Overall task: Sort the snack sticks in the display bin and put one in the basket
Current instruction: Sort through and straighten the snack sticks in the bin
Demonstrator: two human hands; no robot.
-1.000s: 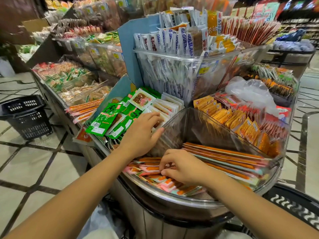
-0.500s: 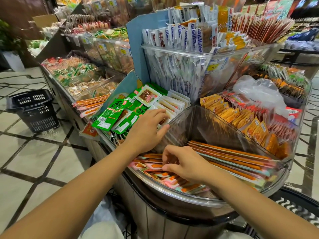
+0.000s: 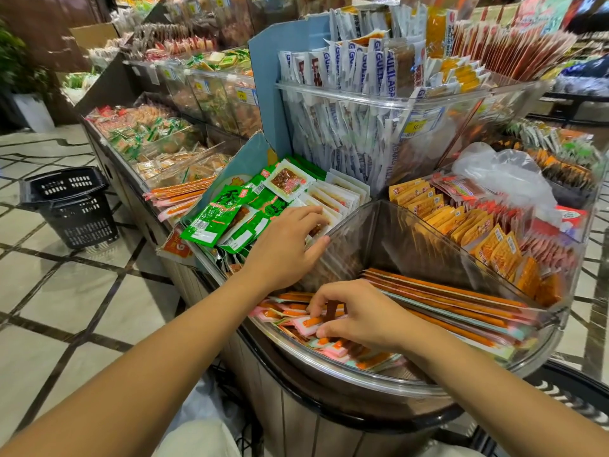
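Right hand pinches orange sticks in the near bin. Left hand lies relaxed on white packets, thumb against the clear divider. Far sachets read "GUILABA…", only partly legible. Black basket stands far left, on the floor.

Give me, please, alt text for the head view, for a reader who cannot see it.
A right hand pinches snack sticks in a clear bin, while the left hand rests on white packets beside it. A black basket stands on the floor to the left.
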